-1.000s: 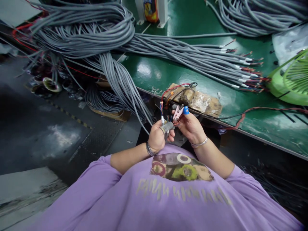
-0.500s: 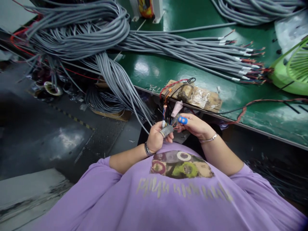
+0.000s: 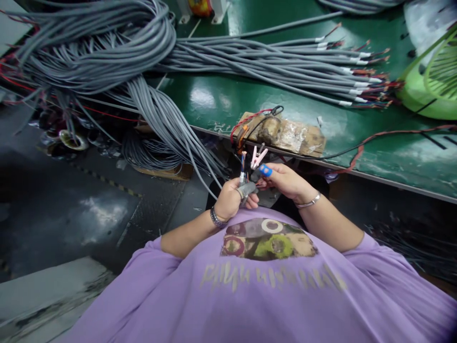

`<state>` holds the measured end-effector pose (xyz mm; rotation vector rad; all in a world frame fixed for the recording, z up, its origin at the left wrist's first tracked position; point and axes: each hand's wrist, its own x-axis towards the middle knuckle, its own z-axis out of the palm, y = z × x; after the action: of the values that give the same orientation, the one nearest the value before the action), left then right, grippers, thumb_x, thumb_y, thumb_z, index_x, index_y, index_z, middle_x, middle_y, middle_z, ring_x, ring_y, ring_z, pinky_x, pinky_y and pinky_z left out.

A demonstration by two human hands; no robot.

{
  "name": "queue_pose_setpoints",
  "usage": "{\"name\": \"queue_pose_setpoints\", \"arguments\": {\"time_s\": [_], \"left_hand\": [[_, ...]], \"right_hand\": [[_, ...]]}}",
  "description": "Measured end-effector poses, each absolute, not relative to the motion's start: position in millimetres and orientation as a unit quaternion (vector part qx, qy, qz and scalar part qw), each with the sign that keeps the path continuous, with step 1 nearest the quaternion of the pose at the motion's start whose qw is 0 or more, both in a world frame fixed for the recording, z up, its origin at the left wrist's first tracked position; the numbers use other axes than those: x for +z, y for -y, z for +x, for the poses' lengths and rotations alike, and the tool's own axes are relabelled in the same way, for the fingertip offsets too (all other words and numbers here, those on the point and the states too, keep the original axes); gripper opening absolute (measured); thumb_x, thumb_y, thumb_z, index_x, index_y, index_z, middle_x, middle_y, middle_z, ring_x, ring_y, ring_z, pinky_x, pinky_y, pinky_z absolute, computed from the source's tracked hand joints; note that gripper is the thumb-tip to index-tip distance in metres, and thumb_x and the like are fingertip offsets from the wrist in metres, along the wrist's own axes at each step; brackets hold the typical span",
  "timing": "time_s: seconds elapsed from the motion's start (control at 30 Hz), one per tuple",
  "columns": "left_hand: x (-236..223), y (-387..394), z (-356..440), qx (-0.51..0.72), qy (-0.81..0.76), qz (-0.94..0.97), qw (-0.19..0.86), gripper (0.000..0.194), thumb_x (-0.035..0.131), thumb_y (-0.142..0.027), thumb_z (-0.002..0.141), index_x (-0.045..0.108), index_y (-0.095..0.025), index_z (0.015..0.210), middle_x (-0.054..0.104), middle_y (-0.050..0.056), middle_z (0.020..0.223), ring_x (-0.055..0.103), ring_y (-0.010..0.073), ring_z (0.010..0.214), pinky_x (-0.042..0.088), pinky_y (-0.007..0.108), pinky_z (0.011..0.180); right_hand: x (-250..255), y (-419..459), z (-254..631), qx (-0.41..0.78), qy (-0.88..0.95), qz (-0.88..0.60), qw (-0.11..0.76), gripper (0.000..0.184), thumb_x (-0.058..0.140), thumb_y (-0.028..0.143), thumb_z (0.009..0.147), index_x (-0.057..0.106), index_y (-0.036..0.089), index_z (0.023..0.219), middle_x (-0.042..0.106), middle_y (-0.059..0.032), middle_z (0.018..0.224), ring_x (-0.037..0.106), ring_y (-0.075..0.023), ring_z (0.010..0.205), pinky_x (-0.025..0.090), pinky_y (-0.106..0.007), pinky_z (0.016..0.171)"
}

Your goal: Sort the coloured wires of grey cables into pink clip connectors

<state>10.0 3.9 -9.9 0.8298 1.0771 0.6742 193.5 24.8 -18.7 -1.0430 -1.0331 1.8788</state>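
Observation:
My left hand [image 3: 230,200] is closed around the end of a grey cable, whose white band [image 3: 242,176] and coloured wires [image 3: 243,161] stick up past the fingers. A grey wrap covers my left thumb. Close by on the right, my right hand [image 3: 287,182] pinches thin wires against the left fingertips; its fingers carry a blue band [image 3: 265,170] and a dark grey wrap. Just beyond those fingertips is a pink clip [image 3: 257,157] with its two arms spread; whether it touches my hand I cannot tell. The wire tips between my hands are mostly hidden.
A worn wooden block [image 3: 285,136] with red and black leads lies at the green bench's [image 3: 210,102] front edge. Behind it stretch grey cables [image 3: 278,62] with stripped ends, beside a green fan [image 3: 432,81]. A large cable coil [image 3: 103,52] hangs over the left edge.
The view has shifted a little. My right fingers have come closer to the left thumb, and less wire shows between them. The pink clip now shows two spread arms.

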Motion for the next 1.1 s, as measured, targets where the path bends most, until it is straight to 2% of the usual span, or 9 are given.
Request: {"name": "queue_pose_setpoints", "arguments": {"time_s": [0.07, 0.1, 0.17, 0.3, 0.47, 0.63, 0.77, 0.9, 1.1], "left_hand": [[-10, -4, 12, 0.35, -0.495, 0.347, 0.716, 0.039, 0.077, -0.047, 0.068, 0.056, -0.015, 0.078, 0.069, 0.004, 0.059, 0.066, 0.0173, 0.046, 0.05, 0.023, 0.042], [-11, -5, 14, 0.364, -0.494, 0.338, 0.714, 0.041, 0.078, -0.048, 0.067, 0.056, -0.015, 0.078, 0.069, 0.004, 0.06, 0.066, 0.0178, 0.047, 0.051, 0.024, 0.044], [-11, -5, 16, 0.374, -0.485, 0.331, 0.718, 0.043, 0.079, -0.05, 0.066, 0.057, -0.015, 0.077, 0.069, 0.005, 0.061, 0.068, 0.019, 0.05, 0.052, 0.026, 0.046], [-15, -6, 14, 0.351, -0.465, 0.338, 0.739, 0.044, 0.08, -0.051, 0.066, 0.062, -0.013, 0.077, 0.072, 0.009, 0.065, 0.071, 0.0215, 0.057, 0.055, 0.028, 0.054], [-14, -5, 6, 0.287, -0.456, 0.416, 0.733, 0.043, 0.079, -0.052, 0.068, 0.067, -0.011, 0.075, 0.073, 0.012, 0.07, 0.071, 0.0209, 0.063, 0.058, 0.031, 0.064], [-9, 0, 5, 0.302, -0.472, 0.435, 0.704, 0.043, 0.077, -0.054, 0.071, 0.066, -0.012, 0.072, 0.071, 0.009, 0.063, 0.067, 0.0174, 0.053, 0.053, 0.026, 0.052], [-10, 1, 8, 0.374, -0.47, 0.333, 0.727, 0.048, 0.08, -0.056, 0.062, 0.063, -0.013, 0.075, 0.069, 0.007, 0.059, 0.064, 0.0183, 0.046, 0.049, 0.025, 0.043], [-11, 1, 10, 0.413, -0.472, 0.29, 0.723, 0.048, 0.08, -0.055, 0.059, 0.059, -0.015, 0.075, 0.068, 0.005, 0.057, 0.064, 0.0186, 0.045, 0.051, 0.027, 0.044], [-11, 0, 10, 0.438, -0.478, 0.269, 0.712, 0.05, 0.081, -0.053, 0.057, 0.053, -0.017, 0.078, 0.066, 0.002, 0.055, 0.066, 0.0196, 0.046, 0.05, 0.026, 0.045]], "right_hand": [[-25, -17, 194, 0.741, 0.382, -0.413, 0.366, 0.057, 0.076, 0.068, 0.064, 0.063, 0.015, 0.08, 0.062, -0.0008, 0.072, 0.051, -0.0088, 0.057, 0.05, -0.025, 0.056], [-27, -13, 193, 0.742, 0.385, -0.409, 0.365, 0.056, 0.08, 0.064, 0.062, 0.064, 0.015, 0.084, 0.062, -0.0003, 0.072, 0.051, -0.0087, 0.057, 0.05, -0.025, 0.055], [-29, -5, 188, 0.705, 0.397, -0.411, 0.421, 0.05, 0.085, 0.054, 0.062, 0.065, 0.017, 0.089, 0.063, 0.0001, 0.074, 0.053, -0.0095, 0.061, 0.046, -0.022, 0.055], [-25, 1, 174, 0.618, 0.403, -0.445, 0.508, 0.032, 0.084, 0.042, 0.066, 0.067, 0.019, 0.079, 0.065, -0.0002, 0.075, 0.056, -0.012, 0.068, 0.05, -0.028, 0.068], [-20, -6, 167, 0.677, 0.364, -0.415, 0.487, 0.033, 0.085, 0.042, 0.064, 0.063, 0.019, 0.071, 0.06, 0.0022, 0.062, 0.049, -0.0097, 0.052, 0.045, -0.027, 0.052], [-15, -13, 163, 0.724, 0.344, -0.404, 0.441, 0.041, 0.088, 0.046, 0.059, 0.058, 0.018, 0.068, 0.053, 0.0046, 0.053, 0.045, -0.0078, 0.044, 0.038, -0.024, 0.043], [-13, -12, 160, 0.73, 0.333, -0.386, 0.455, 0.041, 0.085, 0.046, 0.065, 0.054, 0.019, 0.066, 0.054, 0.0033, 0.054, 0.047, -0.0096, 0.045, 0.043, -0.027, 0.045], [-14, -11, 157, 0.716, 0.338, -0.39, 0.471, 0.04, 0.085, 0.048, 0.065, 0.056, 0.02, 0.068, 0.054, 0.0032, 0.055, 0.045, -0.0102, 0.046, 0.043, -0.028, 0.045], [-21, -12, 156, 0.656, 0.363, -0.439, 0.496, 0.041, 0.088, 0.048, 0.06, 0.058, 0.019, 0.063, 0.049, 0.0048, 0.054, 0.038, -0.0075, 0.049, 0.034, -0.024, 0.046]]}}
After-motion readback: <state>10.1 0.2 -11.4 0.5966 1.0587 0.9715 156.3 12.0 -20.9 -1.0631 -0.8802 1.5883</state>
